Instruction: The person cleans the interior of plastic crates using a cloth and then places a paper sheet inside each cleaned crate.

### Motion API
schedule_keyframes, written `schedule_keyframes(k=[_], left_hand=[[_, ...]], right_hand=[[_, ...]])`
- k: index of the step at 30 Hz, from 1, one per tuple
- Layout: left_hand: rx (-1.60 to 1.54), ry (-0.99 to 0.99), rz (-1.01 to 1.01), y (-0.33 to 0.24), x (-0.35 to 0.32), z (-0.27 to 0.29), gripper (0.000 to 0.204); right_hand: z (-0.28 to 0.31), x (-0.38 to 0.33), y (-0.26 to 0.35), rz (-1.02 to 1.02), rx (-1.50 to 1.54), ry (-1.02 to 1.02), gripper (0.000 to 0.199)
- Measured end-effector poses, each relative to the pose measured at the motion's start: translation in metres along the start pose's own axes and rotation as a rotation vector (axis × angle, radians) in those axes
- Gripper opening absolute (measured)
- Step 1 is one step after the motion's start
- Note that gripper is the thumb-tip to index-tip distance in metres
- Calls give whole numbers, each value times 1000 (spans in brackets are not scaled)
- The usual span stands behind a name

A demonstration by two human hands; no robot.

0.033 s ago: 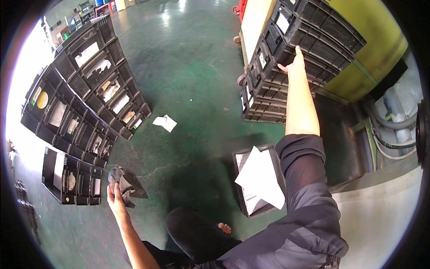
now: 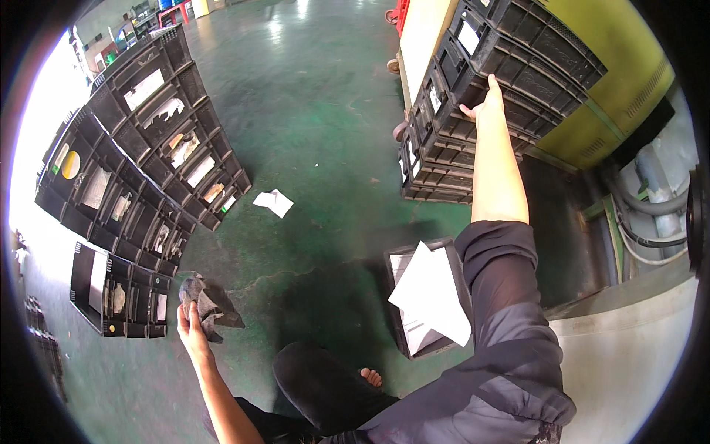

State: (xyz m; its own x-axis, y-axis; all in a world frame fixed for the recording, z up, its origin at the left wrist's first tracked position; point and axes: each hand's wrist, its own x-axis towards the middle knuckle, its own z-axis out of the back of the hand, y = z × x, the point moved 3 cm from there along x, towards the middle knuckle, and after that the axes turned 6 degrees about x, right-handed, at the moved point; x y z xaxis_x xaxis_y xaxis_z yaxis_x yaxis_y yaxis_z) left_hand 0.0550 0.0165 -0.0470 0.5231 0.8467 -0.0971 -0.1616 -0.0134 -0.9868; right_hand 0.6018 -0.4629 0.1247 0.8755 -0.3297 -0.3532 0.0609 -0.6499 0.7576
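My left hand [image 2: 194, 337] pinches a crumpled dark grey cloth [image 2: 209, 305], which hangs above the green floor near the lower left crate. Its fingers are closed round one end of the cloth. On the right, my right hand [image 2: 488, 102] reaches out to a tall stack of black plastic crates [image 2: 518, 78]. Thumb and forefinger are spread apart against the side of a crate partway up the stack. The other fingers are partly hidden by the hand itself. White labels show on the crates' narrow ends.
At left stand stacks of black crates [image 2: 159, 111] with torn labels. White paper [image 2: 274, 202] lies on the floor. White sheets [image 2: 433, 296] sit in a black crate [image 2: 400, 337] by my right arm. A yellow-green machine [image 2: 629, 66] and hoses [image 2: 658, 200] stand at right.
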Motion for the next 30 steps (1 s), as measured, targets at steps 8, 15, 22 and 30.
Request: schedule_keyframes(k=[8,15,22,30], left_hand=[[275,8,34,16,1,-7,58],[258,13,27,16,-8,-19,60],[-88,312,340,-19,-11,-94,56],[-131,1136,-119,-158,-42,-334,27]], right_hand=[[-6,35,35,298,-135,-270,46],[21,-7,65,178,-243,-41,67],[54,-37,43,125,-158,46,54],[106,-66,57,148,-111,53,71]])
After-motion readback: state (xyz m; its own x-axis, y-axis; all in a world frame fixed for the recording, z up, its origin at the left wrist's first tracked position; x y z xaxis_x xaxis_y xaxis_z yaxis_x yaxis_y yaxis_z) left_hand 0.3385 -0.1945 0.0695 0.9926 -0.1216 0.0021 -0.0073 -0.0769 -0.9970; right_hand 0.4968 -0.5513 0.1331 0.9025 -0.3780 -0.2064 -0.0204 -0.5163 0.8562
